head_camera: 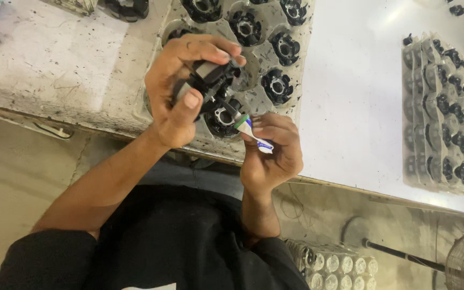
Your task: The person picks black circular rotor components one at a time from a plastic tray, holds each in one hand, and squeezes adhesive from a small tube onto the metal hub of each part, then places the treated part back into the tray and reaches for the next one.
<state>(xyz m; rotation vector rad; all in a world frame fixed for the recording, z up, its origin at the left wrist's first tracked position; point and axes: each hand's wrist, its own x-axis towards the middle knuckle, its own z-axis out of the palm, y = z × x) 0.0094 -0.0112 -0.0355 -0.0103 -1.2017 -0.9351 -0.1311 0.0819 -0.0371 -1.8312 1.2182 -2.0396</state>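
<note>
Above the bench (pixel 350 96) edge, the left hand (pixel 181 91) has its fingers clamped round a black motor part (pixel 210 80), while the right hand (pixel 269 153) at five o'clock pinches a small tube (pixel 251 130), its nozzle aimed toward eleven o'clock at the part.

Both forearms raised, left hand (pixel 183 91) curled in a grip, right hand (pixel 269 153) pinching

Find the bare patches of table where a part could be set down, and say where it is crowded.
Free: the white sheet between the middle tray and right tray; the worn top left of the middle tray. Crowded: under both hands.
</note>
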